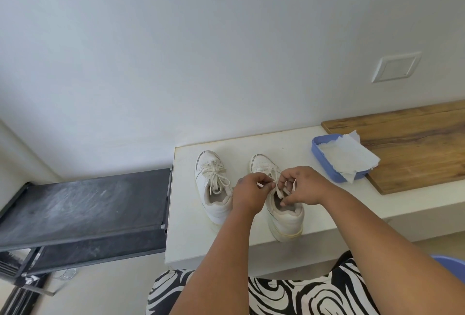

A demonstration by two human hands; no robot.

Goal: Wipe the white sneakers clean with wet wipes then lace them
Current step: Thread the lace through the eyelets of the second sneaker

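Together, both hands (274, 190) pinching laces (278, 189).

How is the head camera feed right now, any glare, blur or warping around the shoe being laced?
Head view: soft, even light, no glare, only faint shadows under the sneakers; wide-angle warping bends the white table edge and wooden board; the left hand and right hand pinching the lace on the right sneaker look slightly soft; the left sneaker reads clearly.
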